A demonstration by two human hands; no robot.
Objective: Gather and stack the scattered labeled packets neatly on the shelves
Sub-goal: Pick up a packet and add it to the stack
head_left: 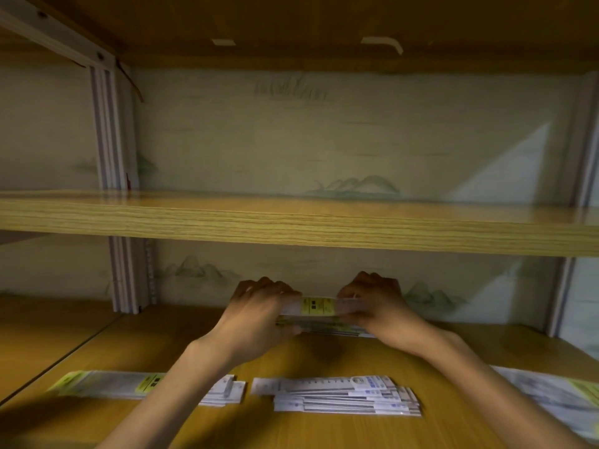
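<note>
A bundle of long clear packets with a yellow label (319,307) stands on its long edge at the back of the lower shelf (324,358). My left hand (259,306) grips its left end and my right hand (376,303) grips its right end. More packets lie flat under the bundle (324,327). Nearer me, a pile of clear packets with yellow labels (129,385) lies at the left. A fanned pile of white labeled packets (346,395) lies in the middle, and more packets (551,393) lie at the right edge.
A wooden upper shelf (291,225) runs across just above my hands. Metal uprights (129,273) stand at the left, with another upright (560,293) at the right. Painted wallpaper (324,137) backs the unit.
</note>
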